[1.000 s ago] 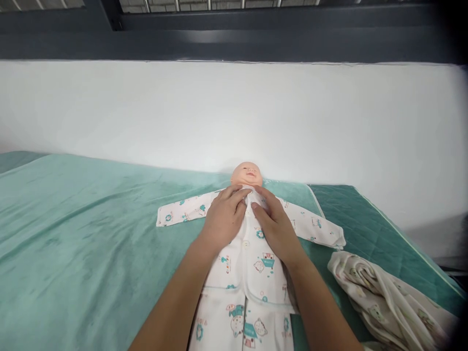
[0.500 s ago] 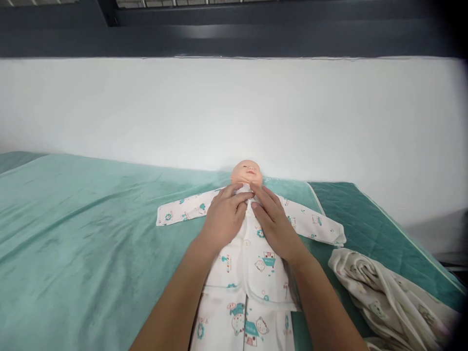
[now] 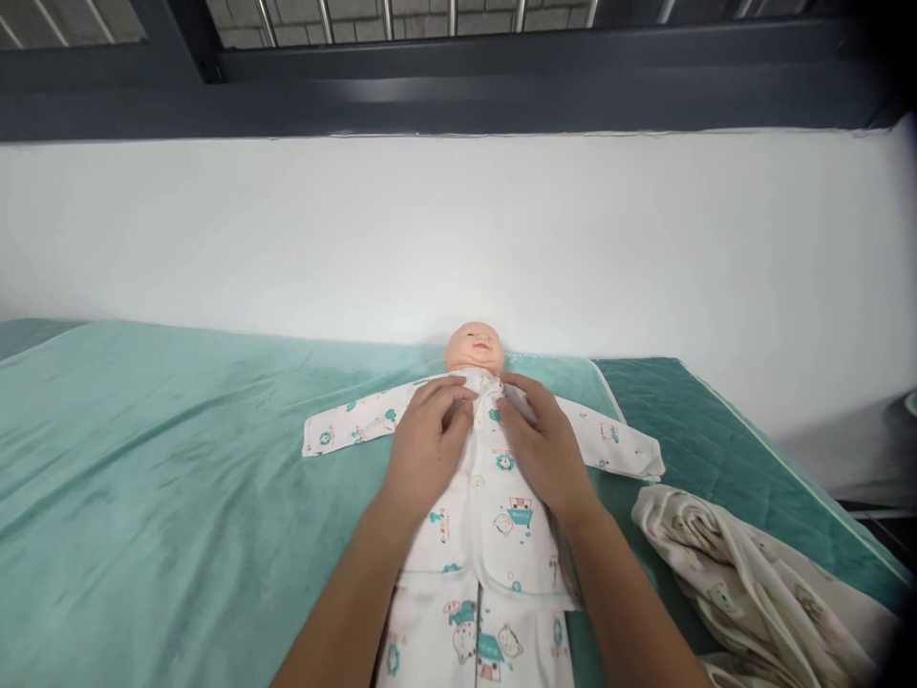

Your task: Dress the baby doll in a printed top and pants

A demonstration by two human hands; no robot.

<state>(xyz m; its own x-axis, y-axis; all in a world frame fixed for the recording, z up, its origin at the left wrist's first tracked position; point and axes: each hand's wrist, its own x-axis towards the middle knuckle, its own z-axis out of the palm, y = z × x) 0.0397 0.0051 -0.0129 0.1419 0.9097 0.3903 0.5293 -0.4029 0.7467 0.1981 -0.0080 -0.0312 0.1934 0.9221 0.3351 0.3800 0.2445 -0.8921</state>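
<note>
The doll (image 3: 476, 348) lies lengthwise, headfirst toward the wall (image 3: 444, 229), left hand (image 3: 427, 441) and right hand (image 3: 550, 445) loosely spread on its shirt (image 3: 496, 535).

Lighting: soft, even; white wall (image 3: 430, 239) glowed brightest mid-span. Dark window frame (image 3: 387, 94) carried a dull sheen. Grey shadow covered wall's lower right. Right-hand corners: blurred, blackened.

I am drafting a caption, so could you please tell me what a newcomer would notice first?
Probably the doll's bare head, near the centre before the white wall. Below it, the left hand and right hand touch the chest of a white patterned shirt. A crumpled cloth lies at lower right.
</note>
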